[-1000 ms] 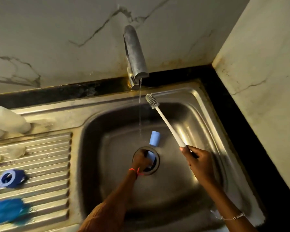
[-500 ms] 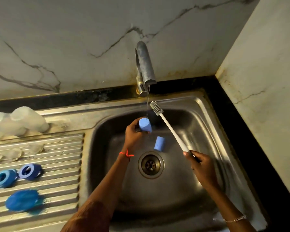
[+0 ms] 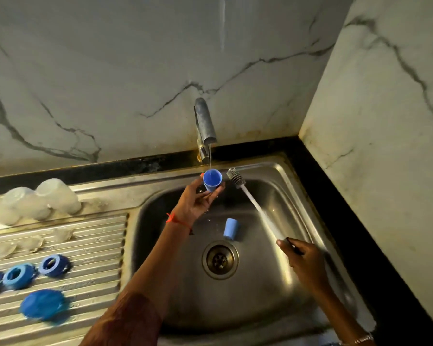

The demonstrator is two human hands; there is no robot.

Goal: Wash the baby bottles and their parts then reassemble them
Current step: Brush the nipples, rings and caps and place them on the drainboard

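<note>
**Desk:** How far along are we?

**Operator:** Mid-wash, I'd judge, with the small parts being rinsed. I have the left hand [image 3: 198,203] up under the tap [image 3: 205,123]. Its thumb and fingertips pinch a blue cap [image 3: 212,180] by its sides, mouth up. The thin stream [image 3: 210,156] falls straight into it.

**Desk:** And the right?

**Operator:** The right hand [image 3: 303,260] has its fingers curled round the handle of the brush [image 3: 250,196]. The bristle head sits just beside the cap, apart from it.

**Desk:** What's done so far?

**Operator:** On the drainboard [image 3: 90,236] I see three blue rings [image 3: 53,265] and a blurred blue piece [image 3: 43,304]. There are also some pale clear bits [image 3: 33,243], perhaps teats. The cloudy bottles [image 3: 56,194] stand on the ledge behind, and they seem to be mouth-down. I take all of those as washed and draining, but that's my reading.

**Desk:** What's left?

**Operator:** A second blue cap [image 3: 231,228] lies on its side in the sink [image 3: 293,176], just above the drain [image 3: 220,259]. I think it needs its turn. Nothing is reassembled yet, so that whole stage lies ahead.

**Desk:** What's in the containers?

**Operator:** The held cap is taking water, but I can't tell how full it is. The basin holds no standing water that I can see, only the loose cap. The bottles look empty.
</note>
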